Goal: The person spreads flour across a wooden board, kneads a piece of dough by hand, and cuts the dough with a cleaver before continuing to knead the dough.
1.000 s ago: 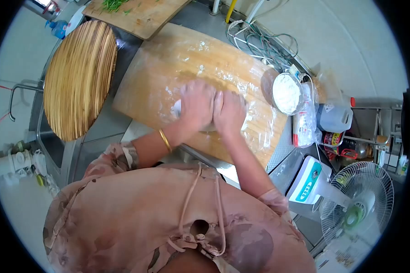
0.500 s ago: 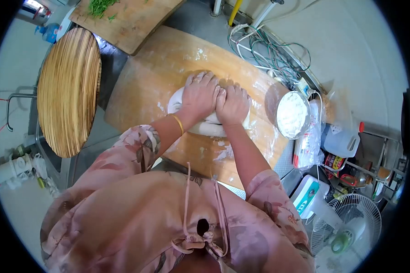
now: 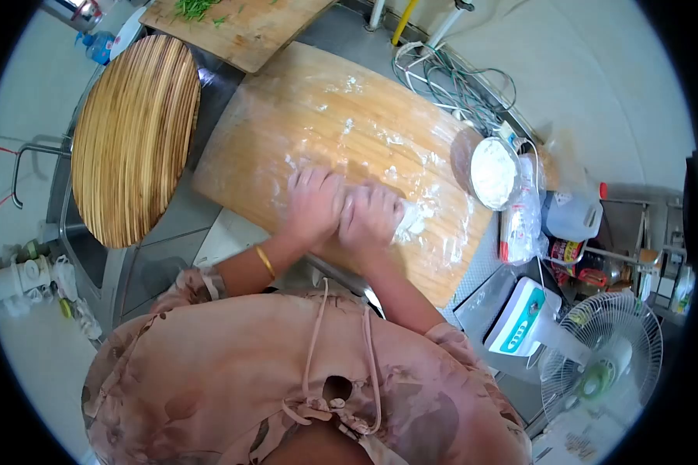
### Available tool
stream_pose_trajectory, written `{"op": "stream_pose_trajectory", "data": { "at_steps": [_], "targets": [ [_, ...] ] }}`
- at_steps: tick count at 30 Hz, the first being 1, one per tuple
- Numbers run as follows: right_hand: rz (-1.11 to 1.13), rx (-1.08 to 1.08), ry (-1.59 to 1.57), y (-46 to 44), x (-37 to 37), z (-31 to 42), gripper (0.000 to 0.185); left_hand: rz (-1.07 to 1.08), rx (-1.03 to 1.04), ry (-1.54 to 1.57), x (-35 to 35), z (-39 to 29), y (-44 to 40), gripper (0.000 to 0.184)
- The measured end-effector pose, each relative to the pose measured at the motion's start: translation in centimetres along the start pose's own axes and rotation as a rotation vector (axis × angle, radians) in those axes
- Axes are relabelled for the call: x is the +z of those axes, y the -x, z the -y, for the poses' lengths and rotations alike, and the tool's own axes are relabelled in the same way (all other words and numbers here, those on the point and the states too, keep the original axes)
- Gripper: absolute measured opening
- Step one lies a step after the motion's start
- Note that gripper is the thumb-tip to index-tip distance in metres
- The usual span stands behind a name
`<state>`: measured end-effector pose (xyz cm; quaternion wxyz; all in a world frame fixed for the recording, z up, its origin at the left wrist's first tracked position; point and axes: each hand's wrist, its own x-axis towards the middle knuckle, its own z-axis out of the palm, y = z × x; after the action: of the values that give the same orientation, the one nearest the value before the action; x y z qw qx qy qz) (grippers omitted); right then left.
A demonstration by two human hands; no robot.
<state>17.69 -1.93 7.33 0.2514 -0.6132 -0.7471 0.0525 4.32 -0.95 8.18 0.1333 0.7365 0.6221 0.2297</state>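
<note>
My left hand [image 3: 316, 203] and my right hand [image 3: 371, 215] are side by side near the front edge of a floured wooden board [image 3: 287, 108]. Their fingers curl over a lump of dough [image 3: 406, 220], which is almost wholly hidden under them. Only a white bit shows at the right, and I cannot tell dough from flour there. Motion blurs both hands. A yellow bangle [image 3: 265, 263] circles my left wrist. Scattered flour marks the board's surface around and beyond my fingers.
A round striped wooden lid [image 3: 136, 143] lies at the left. Chopped greens [image 3: 198, 8] sit on a cutting board [image 3: 244, 35] at the back. To the right are a bowl of flour [image 3: 492, 174], coiled cables [image 3: 457, 85], a kitchen scale [image 3: 520, 318] and a fan [image 3: 601, 356].
Both hands have moved toward my body and a little left, with the dough beneath them now mostly covered. The view has shifted slightly.
</note>
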Motion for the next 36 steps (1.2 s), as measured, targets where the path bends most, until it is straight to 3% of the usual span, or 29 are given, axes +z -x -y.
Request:
{"op": "stream_pose_trajectory", "data": {
  "at_steps": [1,4,12,16,17,19,21,22,24,27,28,30,33,35,36],
  "targets": [
    [-0.095,-0.144,0.035,0.3,1.0,0.0,0.031,-0.063,0.03,-0.03,0.6,0.7,0.8,0.025],
    [-0.03,-0.214,0.02,-1.5,3.1,-1.6,0.039,-0.144,0.048,-0.061,1.8,2.0,0.3,0.028],
    [0.18,0.065,0.082,-12.5,7.1,-3.3,0.036,-0.059,-0.094,-0.082,4.4,5.0,-10.3,0.034],
    [0.082,0.181,0.204,-14.1,8.3,-3.0,0.044,-0.25,-0.006,-0.217,6.0,6.3,-13.1,0.035],
    [0.031,0.204,0.261,-13.9,8.6,-3.0,0.046,-0.136,-0.004,-0.161,6.0,6.7,-13.1,0.035],
    [0.348,0.353,0.144,-13.4,4.9,-1.1,0.05,0.1,-0.013,-0.046,5.1,6.4,-12.0,0.036],
    [0.636,0.412,-0.077,-12.8,-0.5,-0.3,0.047,0.4,-0.193,-0.052,0.4,3.2,-10.7,0.037],
    [0.612,0.354,-0.104,-11.3,-2.8,-0.3,0.044,0.554,-0.285,-0.052,-1.7,1.2,-9.5,0.038],
    [0.444,0.212,-0.106,-6.9,-4.6,-0.5,0.037,0.4,-0.358,0.019,-2.1,-1.7,-5.3,0.035],
    [0.1,-0.004,-0.016,0.2,-0.4,-3.0,0.039,-0.214,0.105,-0.129,2.1,-2.8,0.7,0.033],
    [0.004,-0.072,0.016,1.1,0.6,-3.8,0.041,-0.191,0.164,-0.122,3.2,-2.2,1.0,0.034],
    [0.022,-0.127,0.081,0.2,1.2,-4.5,0.044,-0.141,0.276,-0.121,3.7,-0.5,0.6,0.041],
    [0.131,-0.056,0.095,-4.1,2.0,-5.9,0.041,-0.165,0.215,-0.126,4.3,-0.4,-4.4,0.031],
    [0.288,0.055,0.101,-7.4,2.5,-6.7,0.038,-0.02,0.128,-0.105,4.8,0.1,-7.8,0.031],
    [0.257,0.078,0.128,-8.8,3.3,-7.1,0.033,0.053,0.085,-0.096,5.2,0.5,-9.1,0.031]
  ]
}}
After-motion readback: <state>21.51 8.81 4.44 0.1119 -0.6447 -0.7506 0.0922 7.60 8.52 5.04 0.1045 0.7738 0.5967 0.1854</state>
